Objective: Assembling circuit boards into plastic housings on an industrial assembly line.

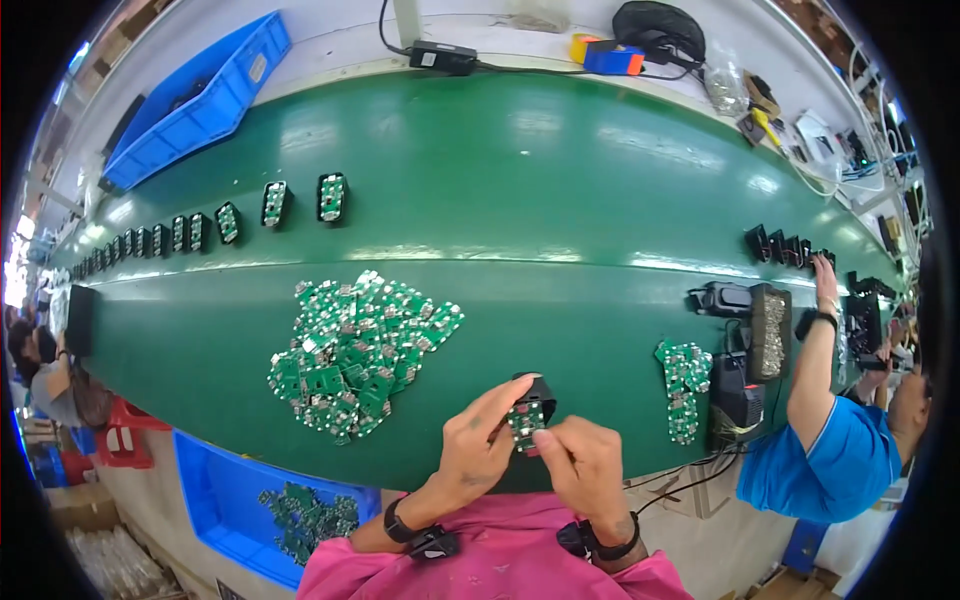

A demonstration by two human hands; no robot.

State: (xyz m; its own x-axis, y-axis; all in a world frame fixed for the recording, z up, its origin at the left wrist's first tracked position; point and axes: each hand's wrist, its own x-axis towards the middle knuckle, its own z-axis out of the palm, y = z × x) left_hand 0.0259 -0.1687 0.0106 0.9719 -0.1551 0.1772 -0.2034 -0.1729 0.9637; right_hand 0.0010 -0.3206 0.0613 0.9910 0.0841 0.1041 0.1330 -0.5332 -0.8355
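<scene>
Close in front of my body, my left hand (pixel 474 448) is closed around a small black plastic case (pixel 541 388). A green circuit board (pixel 524 424) with silvery parts sits at the mouth of the case; whether it is seated inside I cannot tell. My right hand (pixel 588 464) pinches the board's near end, its thumb on top and the other fingers curled. To the left of my hands lies a big loose heap of green circuit boards (pixel 345 360). Beyond it, a line of black cases with boards in them (pixel 332 198) runs off to the left.
A small group of boards (pixel 684 385) lies to the right, beside a box of small metal parts (pixel 769 335) and a black device (pixel 735 395). A co-worker in blue (pixel 825 455) reaches toward black cases (pixel 790 248). Blue bins stand back left (pixel 200 105) and below the table (pixel 215 500).
</scene>
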